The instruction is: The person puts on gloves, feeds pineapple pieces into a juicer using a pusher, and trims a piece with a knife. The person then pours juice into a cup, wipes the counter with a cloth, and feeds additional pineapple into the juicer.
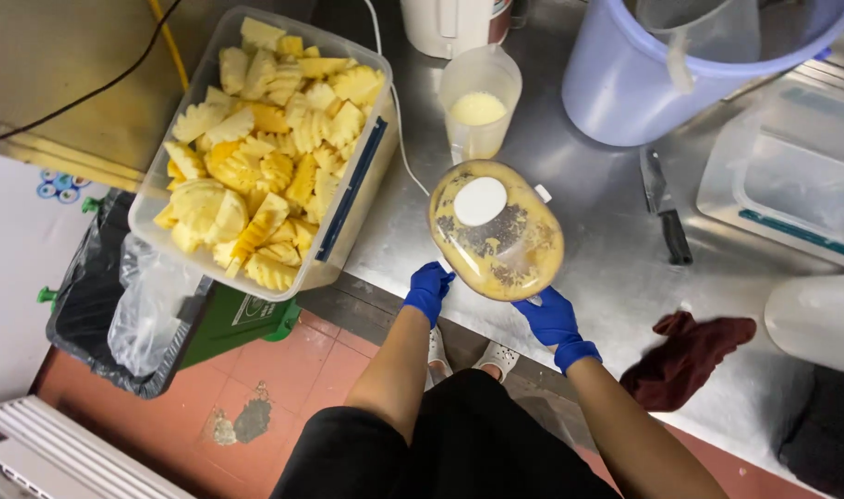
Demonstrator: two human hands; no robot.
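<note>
Near edge of steel worktop (616, 277), viewed from above: two blue-gloved hands at a blender jar (497, 231) filled with yellow pulp flecked dark, white cap at centre of its lid. Left hand (429, 290) at jar's near-left side, fingers curled against base; exact grip not discernible. Right hand (551, 319) under jar's near-right side, fingers wrapped on the rim, holding it. Jar positioned at worktop's near edge, roughly mid-length, tilted toward camera.

Right of hands, near edge: dark red cloth (685, 359), crumpled, well apart from jar. Beyond it, black-handled knife (663, 208) flat on steel.

Left end of worktop: clear rectangular tub (352, 199) overhanging the edge, heaped with cut pineapple pieces (260, 152). Below it on tiled floor: green bin (145, 314) lined with black bag.

Behind jar: clear measuring jug (480, 103) part-filled with pale yellow liquid, just beside tub's far-right corner. White cable (399, 129) between tub and jug.

Far right corner: lilac bucket (625, 83) holding a clear pitcher; clear lidded container (782, 185) at right edge.
</note>
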